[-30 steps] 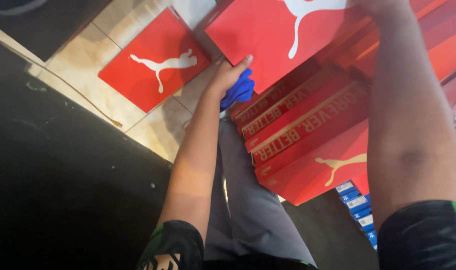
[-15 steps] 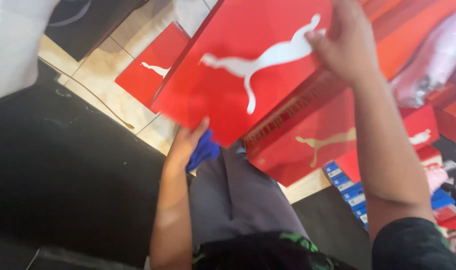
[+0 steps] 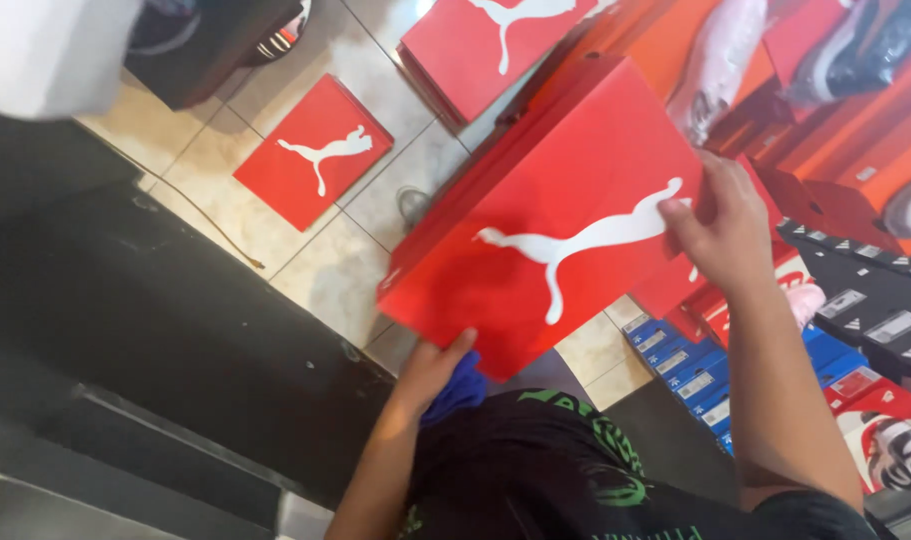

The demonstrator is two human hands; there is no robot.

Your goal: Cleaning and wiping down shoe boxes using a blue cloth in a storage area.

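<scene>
A large red shoe box (image 3: 565, 200) with a white animal figure on its lid is held tilted above the tiled floor. My left hand (image 3: 433, 368) grips its near lower corner from underneath, with a blue cloth (image 3: 461, 392) just beside the fingers. My right hand (image 3: 720, 230) clasps the box's right edge, thumb on the lid. Both arms reach up from my dark shirt with green print (image 3: 565, 470).
A red box lid (image 3: 313, 150) lies on the beige tile floor (image 3: 345, 270). Another red box (image 3: 480, 45) lies further off. Stacks of red, blue (image 3: 680, 360) and black shoe boxes (image 3: 875, 300) crowd the right side. A black counter (image 3: 145, 320) fills the left.
The red box has swung lower and further right in both hands, and the view has shifted so more of the floor and the stacked boxes shows.
</scene>
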